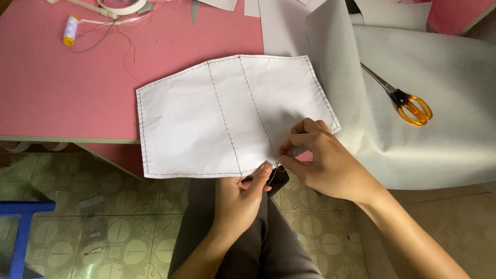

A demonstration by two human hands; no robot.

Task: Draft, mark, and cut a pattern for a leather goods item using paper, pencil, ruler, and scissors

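A white stitched paper-like panel (227,113) with dark seam lines lies over the front edge of a pink table (77,77). My left hand (240,199) pinches the panel's lower edge from below, thumb on top. Just to the right, my right hand (323,163) holds a small metal tool (295,152), seemingly a thread snip, at the same spot on the bottom seam. A dark thread end sits between the two hands.
Orange-handled scissors (408,103) lie on grey fabric (429,124) at the right. A yellow-and-white thread spool (70,30) and loose threads sit at the table's far left. White sheets lie at the back. A blue stool (23,227) stands on the tiled floor.
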